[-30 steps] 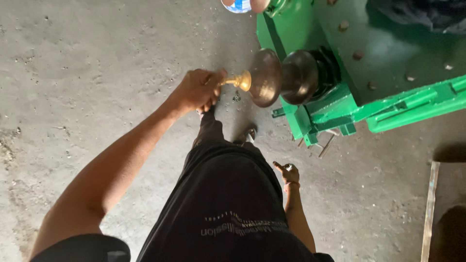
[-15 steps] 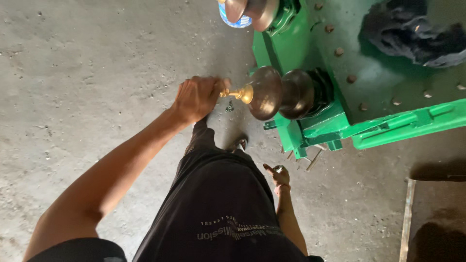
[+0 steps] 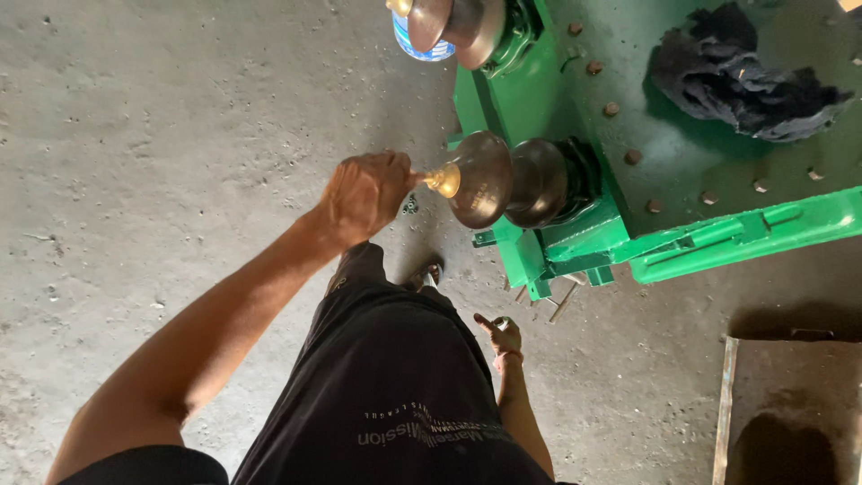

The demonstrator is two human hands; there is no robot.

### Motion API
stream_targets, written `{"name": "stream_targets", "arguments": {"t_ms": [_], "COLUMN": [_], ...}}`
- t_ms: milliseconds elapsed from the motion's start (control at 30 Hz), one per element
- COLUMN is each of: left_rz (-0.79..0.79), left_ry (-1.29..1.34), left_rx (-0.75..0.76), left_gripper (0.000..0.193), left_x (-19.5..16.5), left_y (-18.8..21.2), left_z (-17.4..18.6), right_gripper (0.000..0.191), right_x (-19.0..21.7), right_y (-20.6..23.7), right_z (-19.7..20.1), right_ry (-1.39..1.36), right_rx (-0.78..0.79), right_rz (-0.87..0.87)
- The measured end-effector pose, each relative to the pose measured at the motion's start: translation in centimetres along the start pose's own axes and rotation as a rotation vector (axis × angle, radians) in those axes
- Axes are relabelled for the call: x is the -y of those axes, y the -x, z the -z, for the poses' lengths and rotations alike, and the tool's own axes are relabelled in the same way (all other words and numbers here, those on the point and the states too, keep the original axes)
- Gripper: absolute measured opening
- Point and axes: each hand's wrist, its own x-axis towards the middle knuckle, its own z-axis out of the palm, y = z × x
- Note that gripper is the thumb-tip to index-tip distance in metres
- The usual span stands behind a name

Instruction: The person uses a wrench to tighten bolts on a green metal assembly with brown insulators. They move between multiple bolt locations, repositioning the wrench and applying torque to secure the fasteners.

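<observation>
Beside the green machine (image 3: 682, 193), at its near edge, the left hand (image 3: 366, 196) is closed in a fist around something that ends at the brass nut (image 3: 443, 180); fingers curled tight, and what they grip is hidden by the hand. Brass nut sits on the tip of the dark metal disc (image 3: 482, 180), which is mounted sideways on the machine next to a second rounded dark piece (image 3: 539, 182). Right hand (image 3: 502, 335) hangs low by the hip, below the machine's corner, pinching a small metal part (image 3: 501, 321) between thumb and fingers. Second disc pair (image 3: 458, 22) sits further along the same machine edge, with a blue and white can (image 3: 415, 45) touching it in view. Dark rag (image 3: 741, 76) lies on the machine top. Floor: bare concrete (image 3: 153, 135).
</observation>
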Motion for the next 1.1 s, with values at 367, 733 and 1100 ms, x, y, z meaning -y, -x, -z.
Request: {"name": "stream_targets", "arguments": {"t_ms": [367, 733, 1100], "left_rz": [0.081, -0.001, -0.057], "left_ry": [0.369, 0.175, -0.029], "left_rx": [-0.049, -0.092, 0.201], "left_gripper": [0.05, 0.032, 0.045], "left_x": [-0.3, -1.1, 2.5], "left_y": [-0.9, -0.3, -0.2], "left_z": [-0.1, 0.8, 0.9], "right_gripper": [0.064, 0.055, 0.053], "right_x": [0.2, 0.4, -0.3], "right_y": [0.1, 0.5, 0.3], "right_z": [-0.2, -0.3, -0.2], "right_ry": [-0.046, -0.07, -0.108], "right_rx": [0.02, -0.014, -0.02], "right_rz": [0.014, -0.012, 0.021]}}
